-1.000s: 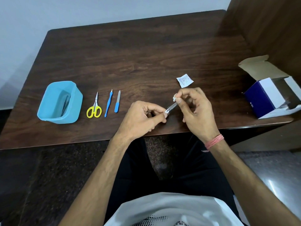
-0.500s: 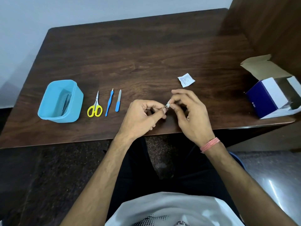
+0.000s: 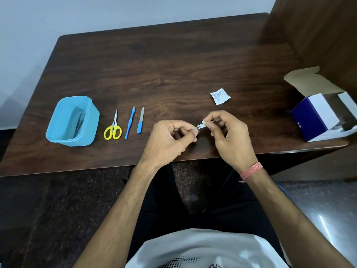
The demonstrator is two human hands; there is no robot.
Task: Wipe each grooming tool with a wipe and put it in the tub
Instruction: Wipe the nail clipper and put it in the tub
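Dark brown wood makes up the table (image 3: 173, 70), the largest thing in view. At its right edge stands an open navy-and-white cardboard box (image 3: 316, 117), flaps raised. Toward the left sits the light blue plastic tub (image 3: 92, 120), with slim metal tools lying inside. Above the near edge, the left hand (image 3: 170, 140) pinches one end of a small metal grooming tool (image 3: 198, 126) between thumb and forefinger, the other fingers curled. The right hand (image 3: 229, 136) pinches a small white wipe (image 3: 204, 121) round the tool's other end, so the tool spans the gap between both hands, well apart from the tub. Just right of the tub lie yellow-handled scissors (image 3: 113, 128), a thin blue-handled pointed tool (image 3: 129, 122) and a short blue-handled nail file (image 3: 140, 121), side by side. A torn white sachet wrapper (image 3: 220, 96) lies beyond the right hand.
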